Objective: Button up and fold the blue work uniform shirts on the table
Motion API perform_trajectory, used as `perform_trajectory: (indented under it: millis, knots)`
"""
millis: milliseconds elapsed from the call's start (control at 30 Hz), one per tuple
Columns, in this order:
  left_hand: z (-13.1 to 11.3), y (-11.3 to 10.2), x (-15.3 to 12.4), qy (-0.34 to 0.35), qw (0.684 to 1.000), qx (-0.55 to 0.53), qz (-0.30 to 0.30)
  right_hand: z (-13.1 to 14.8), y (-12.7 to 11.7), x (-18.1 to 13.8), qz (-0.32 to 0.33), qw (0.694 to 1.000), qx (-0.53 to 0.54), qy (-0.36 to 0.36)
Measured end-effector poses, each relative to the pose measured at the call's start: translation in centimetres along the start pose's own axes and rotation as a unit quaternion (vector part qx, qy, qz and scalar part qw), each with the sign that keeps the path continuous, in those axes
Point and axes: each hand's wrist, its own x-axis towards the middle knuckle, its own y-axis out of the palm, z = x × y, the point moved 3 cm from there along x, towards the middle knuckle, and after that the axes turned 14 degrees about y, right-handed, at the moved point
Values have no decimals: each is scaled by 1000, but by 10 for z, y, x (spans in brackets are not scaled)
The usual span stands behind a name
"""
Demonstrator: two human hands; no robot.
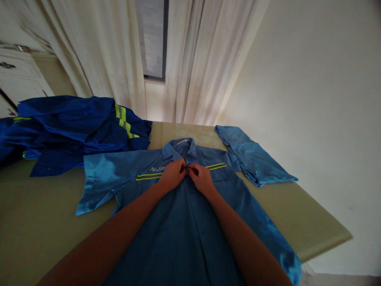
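Note:
A blue work shirt lies front up, its collar pointing away from me. Yellow-green stripes cross the chest, and white letters show beside my left hand. That hand is closed, pinching the shirt's front edge just below the collar. Facing it, fingertips almost meeting, my right hand pinches the other front edge. Whatever small fastening may lie between the fingertips is hidden. The shirt's left-side short sleeve is spread out on the table.
The shirt rests on a yellowish table, whose right corner is rounded. Dark blue garments with reflective bands are heaped at the back left. A folded light blue garment lies at the right. Curtains hang behind, and a wall stands right.

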Motion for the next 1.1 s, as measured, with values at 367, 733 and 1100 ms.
perform_trajectory:
  millis: [367,733,1100]
  knots:
    - [3,1,2,11,998,-63,-15,-1,1,3,-50,998,-33,-10]
    - [3,5,2,30,999,-32,-21,1,1,2,-52,998,-31,-10]
    - [8,3,3,-8,992,-123,-39,-5,2,5,-76,996,-40,6]
